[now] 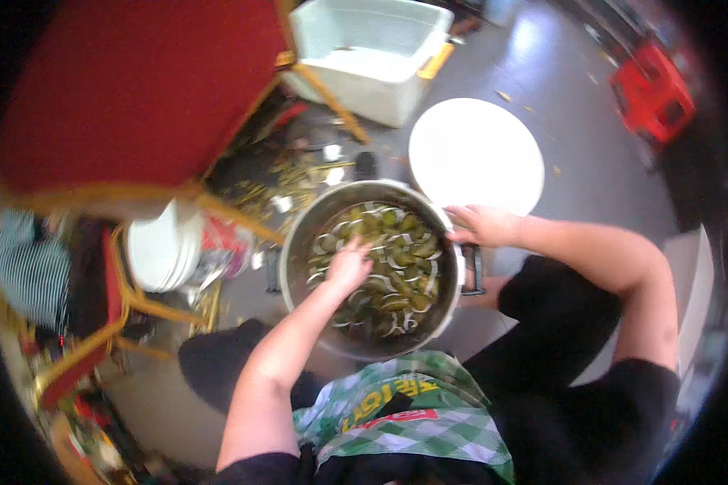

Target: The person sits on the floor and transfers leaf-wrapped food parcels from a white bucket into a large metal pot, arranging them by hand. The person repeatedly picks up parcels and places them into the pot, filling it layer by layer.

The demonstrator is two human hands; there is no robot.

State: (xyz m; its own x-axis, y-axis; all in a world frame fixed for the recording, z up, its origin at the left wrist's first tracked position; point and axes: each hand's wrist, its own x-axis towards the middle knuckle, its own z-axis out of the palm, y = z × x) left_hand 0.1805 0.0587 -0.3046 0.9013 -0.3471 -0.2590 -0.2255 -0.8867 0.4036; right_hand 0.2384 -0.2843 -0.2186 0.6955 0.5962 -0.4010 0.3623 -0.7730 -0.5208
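A large round metal pot (286, 267) stands in front of me, between my legs. It holds dark liquid with many green vegetable slices (421, 300) and pale curved strips, perhaps onion. My left hand (350, 265) reaches into the pot, its fingers down among the slices, so what they hold is hidden. At the pot's right rim, above the black side handle (475, 270), my right hand (482, 225) holds on with its fingertips over the edge. A white round lid or basin (476, 154) lies just beyond that hand.
Beyond the pot stands a white plastic tub (394, 100). A red-topped table or seat (145, 91) with wooden legs fills the upper left. White buckets (164, 251) lie sideways beside a wooden chair (121, 303). Scraps (291, 176) litter the floor. A red crate (655, 94) sits far right.
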